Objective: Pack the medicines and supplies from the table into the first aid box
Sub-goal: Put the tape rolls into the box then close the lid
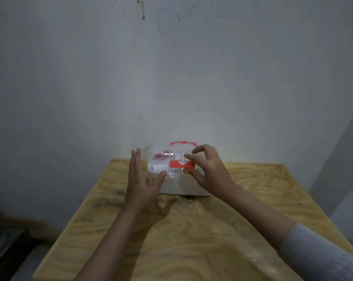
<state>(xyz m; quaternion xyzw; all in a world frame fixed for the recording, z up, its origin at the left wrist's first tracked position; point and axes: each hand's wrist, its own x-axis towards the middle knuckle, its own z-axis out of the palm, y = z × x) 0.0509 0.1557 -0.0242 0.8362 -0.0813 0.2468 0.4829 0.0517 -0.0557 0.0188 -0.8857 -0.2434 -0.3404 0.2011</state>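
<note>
The first aid box [177,184] stands at the far side of the wooden table, white below with a clear lid, a red handle [183,142] and a red label with a white cross [181,164]. Through the lid I make out a red round item [159,156] and a white tube-like item [157,168]. My left hand [144,179] is at the box's left side, fingers spread, thumb touching the lid's front edge. My right hand [207,167] hovers over the lid's right part with fingers curled and apart. Neither hand holds anything.
The plywood table [181,230] extends toward me, its surface bare around the box. A grey wall rises right behind the box. Dark clutter lies on the floor at the lower left [5,240].
</note>
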